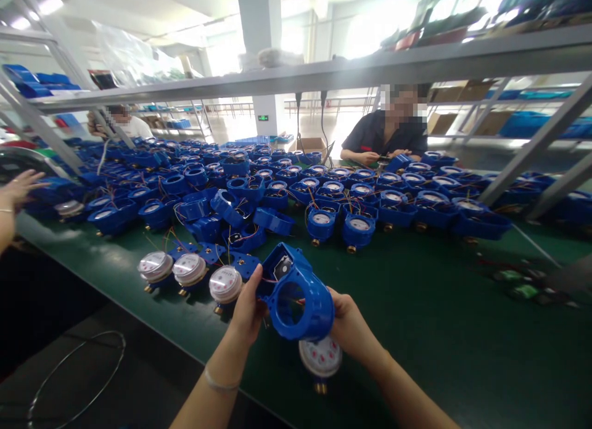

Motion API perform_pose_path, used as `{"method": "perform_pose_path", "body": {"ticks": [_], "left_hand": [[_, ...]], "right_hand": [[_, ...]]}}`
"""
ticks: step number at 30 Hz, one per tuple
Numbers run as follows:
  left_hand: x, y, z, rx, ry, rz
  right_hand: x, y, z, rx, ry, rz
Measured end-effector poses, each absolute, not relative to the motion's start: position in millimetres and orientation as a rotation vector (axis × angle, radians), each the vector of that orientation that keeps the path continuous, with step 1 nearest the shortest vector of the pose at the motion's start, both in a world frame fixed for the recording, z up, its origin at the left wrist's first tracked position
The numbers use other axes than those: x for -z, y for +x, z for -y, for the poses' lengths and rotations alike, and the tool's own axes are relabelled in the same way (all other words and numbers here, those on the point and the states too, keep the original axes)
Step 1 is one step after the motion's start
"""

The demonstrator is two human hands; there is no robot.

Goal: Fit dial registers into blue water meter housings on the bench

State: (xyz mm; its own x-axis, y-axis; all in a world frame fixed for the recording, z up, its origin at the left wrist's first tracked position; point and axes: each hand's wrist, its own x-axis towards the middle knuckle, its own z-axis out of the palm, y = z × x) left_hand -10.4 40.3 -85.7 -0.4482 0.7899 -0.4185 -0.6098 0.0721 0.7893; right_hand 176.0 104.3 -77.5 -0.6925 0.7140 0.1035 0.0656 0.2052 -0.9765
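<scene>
Between my two hands is a blue plastic water meter housing (309, 302), tilted so its round opening faces me. A small black part with thin wires shows inside its box-like end. My left hand (250, 306) is closed on its left side, thumb up along the edge. My right hand (349, 324) grips the right side, its fingertips partly hidden behind the housing. Just below, partly covered by it, a water meter (321, 357) with a white dial and brass fitting sits on the green table. Left of my left hand stands another white-dialled meter (226, 285), with two more beyond it.
Many blue housings with meters (358, 225) crowd the back of the green table (444, 318). Loose empty housings (274, 221) lie mid-table. Green circuit parts (522, 284) lie at right. A metal shelf (296, 77) spans above. A co-worker (386, 133) sits opposite; another person's hand (21, 188) is at left.
</scene>
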Motion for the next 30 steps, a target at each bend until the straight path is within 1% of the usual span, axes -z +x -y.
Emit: {"method": "perform_pose_path", "body": {"ticks": [10, 16, 26, 30], "left_hand": [[89.8, -9.9, -39.6, -1.612, 0.192, -1.235], [91.2, -10.3, -38.5, -1.626, 0.169, -1.247], [90.7, -6.9, -39.3, -1.63, 0.12, -1.247], [90.3, -6.6, -38.5, -1.616, 0.147, -1.246]], "right_hand": [[75.4, 176.1, -99.7, -1.167, -0.776, 2.084], [81.6, 175.0, -100.7, -1.096, -0.757, 2.057], [76.2, 172.8, -97.2, -0.982, -0.758, 2.162], [75.0, 173.0, -97.6, -0.99, -0.778, 2.183]]}}
